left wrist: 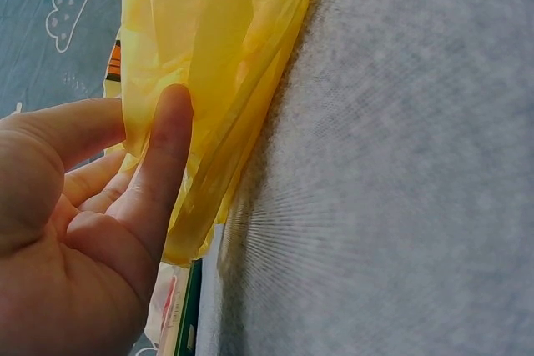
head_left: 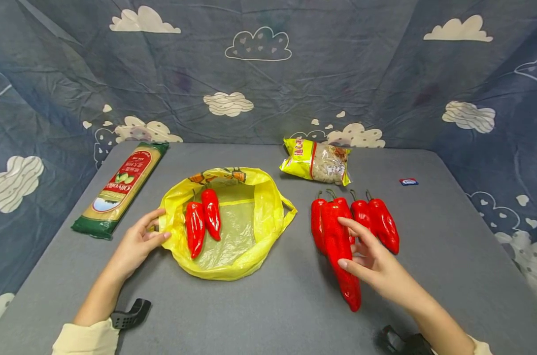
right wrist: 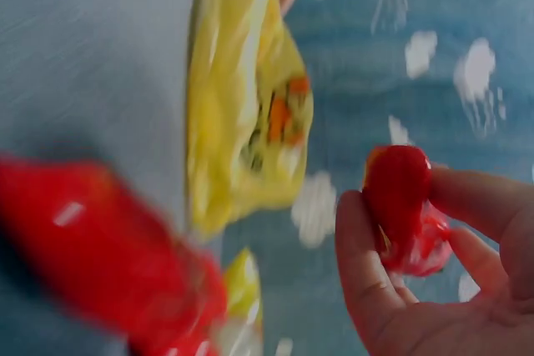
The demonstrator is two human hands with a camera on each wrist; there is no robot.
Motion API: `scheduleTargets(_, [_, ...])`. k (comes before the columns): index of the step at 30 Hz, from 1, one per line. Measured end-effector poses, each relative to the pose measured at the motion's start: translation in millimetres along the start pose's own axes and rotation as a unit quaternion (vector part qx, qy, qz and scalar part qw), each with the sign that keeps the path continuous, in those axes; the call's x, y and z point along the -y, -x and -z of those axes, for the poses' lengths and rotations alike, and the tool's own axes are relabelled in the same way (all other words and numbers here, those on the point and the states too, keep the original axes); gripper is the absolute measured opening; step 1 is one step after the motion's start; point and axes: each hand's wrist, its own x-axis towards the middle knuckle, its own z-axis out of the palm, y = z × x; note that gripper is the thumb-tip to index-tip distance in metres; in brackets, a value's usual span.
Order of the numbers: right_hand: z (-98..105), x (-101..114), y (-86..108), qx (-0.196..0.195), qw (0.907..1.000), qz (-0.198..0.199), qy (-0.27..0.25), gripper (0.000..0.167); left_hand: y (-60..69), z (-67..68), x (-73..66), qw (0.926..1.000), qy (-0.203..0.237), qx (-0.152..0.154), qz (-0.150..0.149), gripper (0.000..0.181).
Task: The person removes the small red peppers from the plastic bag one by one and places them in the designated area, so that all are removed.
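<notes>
My left hand (head_left: 135, 244) pinches the left rim of a yellow plastic bag (head_left: 259, 256). In the left wrist view one digit presses the outer side of the bag (left wrist: 225, 64). The bag's mouth gapes upward, and two red peppers (head_left: 195, 229) lie inside. Over on the right, my right hand (head_left: 375, 261) holds a long red pepper (head_left: 339, 246) between thumb and fingers. That pepper (right wrist: 400, 198) appears nearly end-on in the right wrist view. Behind and beside it lie several more red peppers (head_left: 384, 224) with green stems, partly hidden by the hand and the held pepper.
A pasta packet (head_left: 122, 190) lies at the left edge of the grey table (head_left: 251, 320). At the back lies a yellow and clear food packet (head_left: 319, 160). A small red and blue wrapper (head_left: 408, 182) is farther right. A patterned cloth (head_left: 259, 108) hangs behind the table.
</notes>
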Motion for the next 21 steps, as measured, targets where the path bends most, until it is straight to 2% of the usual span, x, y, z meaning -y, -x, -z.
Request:
scheduleTargets(3, [10, -15, 15.8, -0.021, 0.9998, -0.006, -0.002, 0.071, -0.2, 0.0, 0.4, 1.0000, -0.001, 0.000, 0.000, 0.055])
scheduleTargets(6, [17, -27, 29.2, -0.032, 0.9990, -0.029, -0.003, 0.071, -0.2, 0.1, 0.7, 1.0000, -0.001, 0.000, 0.001, 0.055])
scheduleTargets(9, [21, -36, 39.9, -0.039, 0.9955, -0.086, 0.005, 0.071, -0.1, 0.0, 0.7, 1.0000, 0.001, 0.000, 0.001, 0.055])
scheduleTargets(11, [22, -42, 45.2, -0.039, 0.9904, -0.132, 0.007, 0.072, -0.2, -0.2, 0.8, 1.0000, 0.003, 0.001, 0.001, 0.055])
scheduleTargets(14, [24, -49, 51.5, -0.035, 0.9828, -0.181, 0.012, 0.073, -0.2, -0.5, 1.0, 1.0000, 0.004, 0.002, 0.000, 0.055])
scheduleTargets(16, [25, -55, 54.5, -0.029, 0.9806, -0.194, 0.011, 0.073, -0.2, -0.7, 1.1, 1.0000, 0.004, 0.002, 0.001, 0.055])
scheduleTargets(21, [26, -67, 59.0, -0.001, 0.9806, -0.196, 0.000, 0.072, 0.0, -0.2, 1.3, 1.0000, 0.001, 0.001, 0.000, 0.055])
